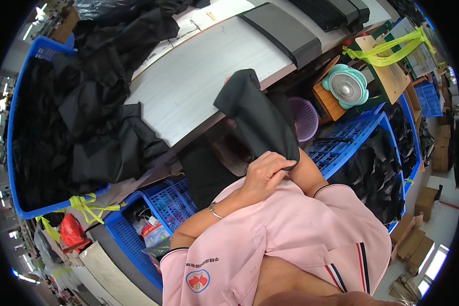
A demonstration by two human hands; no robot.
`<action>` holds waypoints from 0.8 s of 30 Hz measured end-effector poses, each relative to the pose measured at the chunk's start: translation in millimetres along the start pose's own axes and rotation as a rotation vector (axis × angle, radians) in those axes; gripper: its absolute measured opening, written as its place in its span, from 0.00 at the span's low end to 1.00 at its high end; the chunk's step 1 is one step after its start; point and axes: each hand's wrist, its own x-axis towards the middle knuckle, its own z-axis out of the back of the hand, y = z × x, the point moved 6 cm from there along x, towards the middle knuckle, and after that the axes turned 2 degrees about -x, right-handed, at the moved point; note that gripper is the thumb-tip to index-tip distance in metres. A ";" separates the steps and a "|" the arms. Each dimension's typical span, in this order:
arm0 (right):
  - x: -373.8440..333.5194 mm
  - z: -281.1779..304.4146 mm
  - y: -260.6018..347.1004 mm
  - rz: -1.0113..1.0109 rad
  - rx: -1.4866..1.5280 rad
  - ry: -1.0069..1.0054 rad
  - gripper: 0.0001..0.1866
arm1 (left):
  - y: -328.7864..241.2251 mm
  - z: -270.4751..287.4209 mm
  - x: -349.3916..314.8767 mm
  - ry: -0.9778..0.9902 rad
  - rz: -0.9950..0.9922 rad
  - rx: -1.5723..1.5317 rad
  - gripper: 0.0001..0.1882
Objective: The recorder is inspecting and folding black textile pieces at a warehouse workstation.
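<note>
A black fabric tube stretches from the table's front edge toward my body, with my right forearm running into its near end. My right hand is almost wholly covered by the cloth; only a bit of a fingertip shows at the far end, so its grip is hidden. My left hand, a bracelet on its wrist, is closed on the near hem of the tube, pinching the cloth beside my right forearm. Below the tube, more dark cloth hangs over my lap.
Ahead lies a long pale table bearing stacked black-and-grey pieces. A blue crate heaped with black cloth stands left; another blue crate with black pieces stands right. Near it are a purple basket and a turquoise fan.
</note>
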 end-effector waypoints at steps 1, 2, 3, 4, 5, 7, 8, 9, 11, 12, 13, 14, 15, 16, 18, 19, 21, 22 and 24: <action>4.1 -2.4 -3.8 -0.081 0.111 -0.015 0.16 | -2.9 -3.1 -0.1 0.029 -0.011 -0.029 0.14; 2.4 -3.1 -8.6 -0.163 0.222 -0.029 0.17 | -3.1 -2.2 0.5 0.029 -0.009 -0.031 0.14; -2.0 -4.6 -4.0 -0.163 0.214 -0.035 0.17 | -4.9 -0.4 3.0 0.018 -0.038 -0.010 0.14; -9.1 -14.5 7.6 -0.055 -0.006 0.038 0.13 | -3.3 2.2 4.7 -0.002 -0.061 0.022 0.15; -13.6 -25.1 17.5 0.054 -0.225 0.114 0.12 | 0.5 10.7 5.5 -0.103 -0.041 0.001 0.13; -13.1 -24.1 29.1 0.057 -0.261 0.106 0.13 | 15.8 35.8 8.9 -0.250 0.282 -0.175 0.10; -13.7 -23.9 30.8 0.060 -0.291 0.105 0.16 | 37.3 53.7 13.0 -0.402 0.335 -0.245 0.08; -15.8 -27.6 26.0 0.090 -0.292 0.091 0.14 | 37.5 76.2 30.1 -0.539 0.358 -0.301 0.08; -51.0 -55.9 20.5 0.023 0.078 0.176 0.16 | 82.7 115.4 37.9 -0.700 0.326 -0.440 0.10; -59.9 -69.3 28.7 0.262 -0.235 0.235 0.19 | 79.8 129.8 48.2 -0.751 0.221 -0.317 0.11; -55.3 -73.2 22.3 0.114 -0.370 0.303 0.19 | 76.7 139.7 57.1 -0.766 0.204 -0.291 0.11; -62.3 -73.7 23.9 0.111 -0.370 0.307 0.19 | 78.5 147.0 62.5 -0.771 0.206 -0.290 0.11; -79.2 -74.6 29.8 0.147 -0.199 0.301 0.18 | 79.2 151.1 66.8 -0.717 0.208 -0.323 0.11; -93.7 -71.8 34.3 0.180 -0.028 0.290 0.18 | 76.5 153.4 71.7 -0.660 0.211 -0.357 0.11; -117.7 -64.0 44.7 0.174 -0.748 0.473 0.15 | 89.8 168.5 74.3 -0.704 0.233 -0.396 0.10; -133.3 -61.4 46.3 -0.029 -1.091 0.527 0.13 | 116.4 199.7 68.5 -0.798 0.343 -0.174 0.09; -173.3 -60.2 53.2 0.442 -0.664 0.536 0.11 | 132.9 247.1 59.2 -0.958 0.336 -0.085 0.09; -179.8 -45.1 44.8 0.180 -0.574 0.616 0.11 | 124.2 255.4 61.6 -1.016 0.216 -0.231 0.10; -163.3 -4.4 44.4 -0.061 -0.384 0.543 0.08 | 117.5 247.2 56.1 -1.037 0.220 -0.378 0.09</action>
